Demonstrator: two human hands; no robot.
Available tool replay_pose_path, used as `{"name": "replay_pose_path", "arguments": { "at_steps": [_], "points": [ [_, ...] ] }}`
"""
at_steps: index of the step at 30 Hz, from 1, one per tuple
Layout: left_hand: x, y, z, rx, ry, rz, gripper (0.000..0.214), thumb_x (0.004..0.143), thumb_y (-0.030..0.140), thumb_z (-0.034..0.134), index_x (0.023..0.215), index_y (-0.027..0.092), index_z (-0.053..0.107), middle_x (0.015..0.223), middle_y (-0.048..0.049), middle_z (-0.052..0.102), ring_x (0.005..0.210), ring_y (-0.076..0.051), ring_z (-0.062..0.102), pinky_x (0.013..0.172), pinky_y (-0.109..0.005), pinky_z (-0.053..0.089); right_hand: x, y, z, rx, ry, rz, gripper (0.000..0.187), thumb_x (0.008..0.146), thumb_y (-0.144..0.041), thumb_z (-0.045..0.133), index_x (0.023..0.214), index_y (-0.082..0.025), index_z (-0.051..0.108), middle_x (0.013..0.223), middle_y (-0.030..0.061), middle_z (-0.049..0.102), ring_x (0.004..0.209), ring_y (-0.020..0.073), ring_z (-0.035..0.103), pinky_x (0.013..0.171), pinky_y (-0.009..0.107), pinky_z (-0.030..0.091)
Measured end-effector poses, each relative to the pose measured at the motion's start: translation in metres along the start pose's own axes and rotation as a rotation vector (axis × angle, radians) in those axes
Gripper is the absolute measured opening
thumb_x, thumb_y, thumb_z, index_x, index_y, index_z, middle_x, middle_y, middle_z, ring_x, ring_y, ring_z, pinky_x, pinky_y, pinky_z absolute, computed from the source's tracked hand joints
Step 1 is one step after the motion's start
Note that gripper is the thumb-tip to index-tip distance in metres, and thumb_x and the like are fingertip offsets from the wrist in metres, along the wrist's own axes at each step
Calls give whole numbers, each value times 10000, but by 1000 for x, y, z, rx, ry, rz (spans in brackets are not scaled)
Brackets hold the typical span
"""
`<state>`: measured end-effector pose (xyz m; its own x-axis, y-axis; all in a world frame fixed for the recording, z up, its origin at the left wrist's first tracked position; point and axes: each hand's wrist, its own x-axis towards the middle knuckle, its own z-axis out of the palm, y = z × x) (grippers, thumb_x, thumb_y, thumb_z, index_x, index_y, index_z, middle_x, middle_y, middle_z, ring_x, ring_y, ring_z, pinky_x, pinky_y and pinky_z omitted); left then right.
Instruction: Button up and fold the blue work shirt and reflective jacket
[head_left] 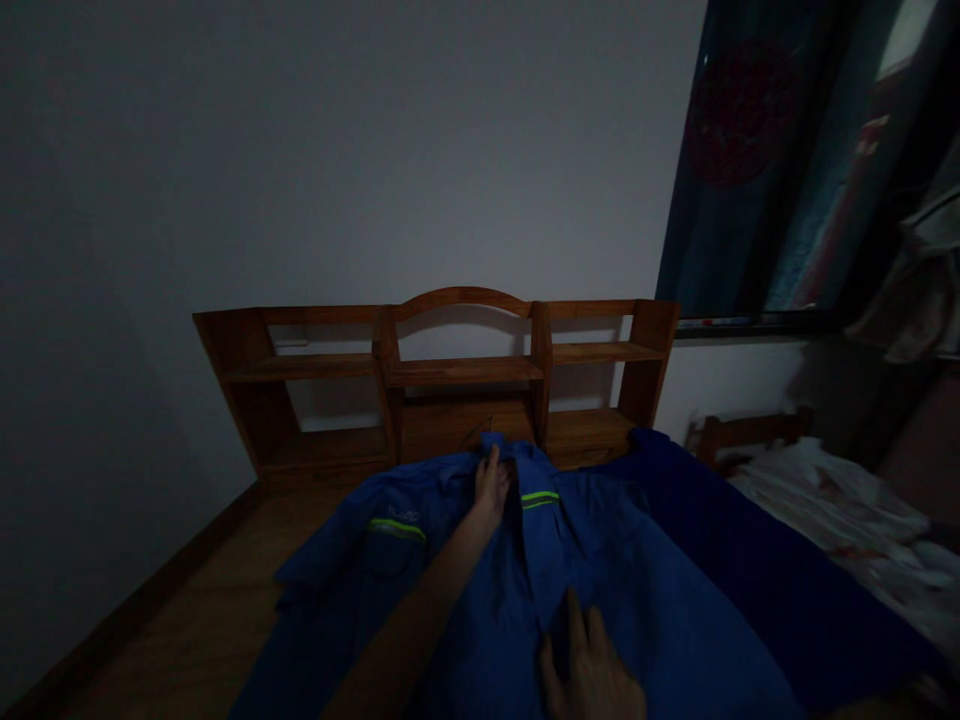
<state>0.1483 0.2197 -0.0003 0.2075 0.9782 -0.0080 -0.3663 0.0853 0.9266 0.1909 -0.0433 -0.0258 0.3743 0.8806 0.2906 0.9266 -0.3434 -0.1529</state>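
A blue work jacket [465, 580] with yellow-green stripes lies spread out, its collar toward the wooden headboard. My left hand [493, 485] reaches to the collar opening, closed on the cloth there, and some of its fingers are hidden in shadow. Just above the collar, a thin dark wire [489, 424], perhaps a hanger's hook, sticks up. Lower down, my right hand [591, 665] rests on or just over the jacket's front near the opening edge. Its fingers are apart and hold nothing that I can see.
Behind the jacket stands a wooden shelf headboard [465, 372] against the white wall. Dark blue cloth [720, 540] lies to the right, with pale rumpled bedding [840, 500] beyond. Bare wooden board [217, 570] shows at left. A curtained window [750, 160] is at upper right.
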Motion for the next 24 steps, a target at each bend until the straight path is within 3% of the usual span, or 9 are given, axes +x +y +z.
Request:
{"name": "replay_pose_path", "arguments": {
  "at_steps": [2, 4, 7, 10, 14, 19, 24],
  "points": [
    [-13, -2, -2, -2, -135, -56, 582, 794, 642, 449, 1177, 208, 502, 1210, -140, 569, 1035, -215, 595, 825, -348, 498, 5, -1, -2, -20, 26, 2, 440, 896, -326, 372, 1250, -106, 512, 1089, 178, 574, 897, 243, 633, 692, 311, 528],
    [-26, -9, -5, 157, -281, -98, 562, 749, 620, 543, 1142, 218, 555, 1217, -119, 573, 1059, -223, 584, 829, -338, 496, 9, -3, -2, -45, 39, -29, 453, 883, -312, 402, 1260, -80, 496, 1067, 196, 581, 900, 249, 626, 702, 317, 526],
    [-35, -20, -3, 472, -355, -84, 528, 663, 532, 680, 1022, 148, 636, 1076, -128, 643, 980, -243, 614, 800, -338, 502, 12, -8, -3, -90, 7, -87, 478, 830, -112, 411, 1305, -74, 442, 1057, 201, 590, 872, 231, 632, 633, 275, 524],
    [-33, -24, 5, 578, -340, -35, 527, 575, 472, 759, 934, 97, 667, 974, -132, 669, 898, -257, 625, 784, -364, 500, 11, -7, -8, -148, -17, -91, 606, 741, 79, 334, 1312, -98, 436, 1045, 185, 602, 859, 209, 636, 624, 254, 520],
    [-32, -25, 15, 632, -321, 111, 502, 505, 281, 819, 968, 155, 671, 970, -61, 676, 930, -216, 604, 870, -316, 456, 4, 2, -17, -166, -52, -88, 585, 740, 105, 293, 1218, -133, 530, 1057, 158, 598, 898, 207, 621, 671, 278, 523],
    [-27, -18, 18, 620, -179, 260, 173, 751, 258, 611, 880, 161, 675, 890, -50, 677, 897, -207, 602, 852, -315, 452, -6, 21, -22, -151, -94, -8, 475, 776, 64, 303, 1078, -140, 607, 1061, 133, 585, 938, 207, 607, 700, 282, 513],
    [-1, 18, 15, 515, -60, 354, 203, 829, 288, 497, 830, 153, 649, 883, -59, 669, 905, -220, 586, 848, -324, 452, -24, 57, -10, -139, -54, 105, 452, 804, 24, 280, 1079, -126, 606, 1093, 163, 586, 971, 218, 613, 676, 283, 505]
  ]
}}
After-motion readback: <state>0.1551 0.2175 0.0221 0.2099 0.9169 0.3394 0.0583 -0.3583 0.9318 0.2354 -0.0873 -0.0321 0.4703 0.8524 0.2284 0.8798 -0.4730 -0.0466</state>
